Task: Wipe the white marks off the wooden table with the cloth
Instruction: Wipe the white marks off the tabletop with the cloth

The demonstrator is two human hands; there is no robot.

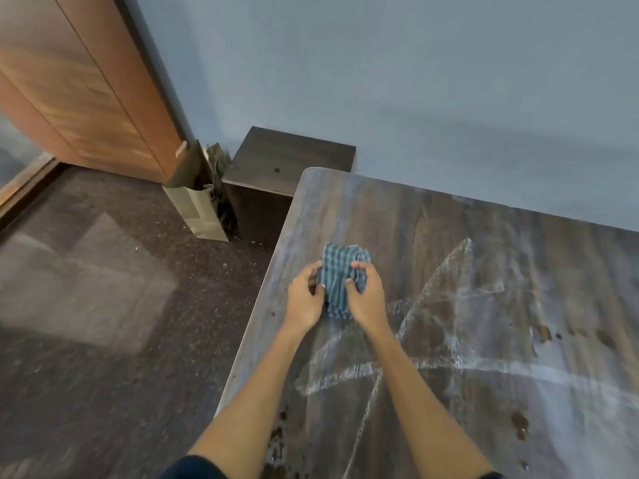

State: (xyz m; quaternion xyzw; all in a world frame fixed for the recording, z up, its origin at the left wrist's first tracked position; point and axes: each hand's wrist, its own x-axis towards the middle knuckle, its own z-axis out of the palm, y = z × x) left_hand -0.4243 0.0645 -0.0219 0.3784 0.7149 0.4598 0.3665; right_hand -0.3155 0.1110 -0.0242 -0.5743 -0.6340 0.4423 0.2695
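Note:
A blue striped cloth (337, 274) lies bunched on the dark wooden table (432, 219), near its left edge. My left hand (306, 299) grips the cloth's left side with curled fingers. My right hand (366, 295) grips its right side, fingers curled over the folds. White chalk-like marks (446, 299) form crossing lines and a triangle shape over the table to the right of and below the cloth. Fainter white smears cover the far right of the tabletop.
Brown stains (520, 423) dot the table's near right. On the floor to the left stand a paper bag (204, 209) and a low dark cabinet (287, 164) against the blue wall. A wooden door (86, 81) is at the upper left.

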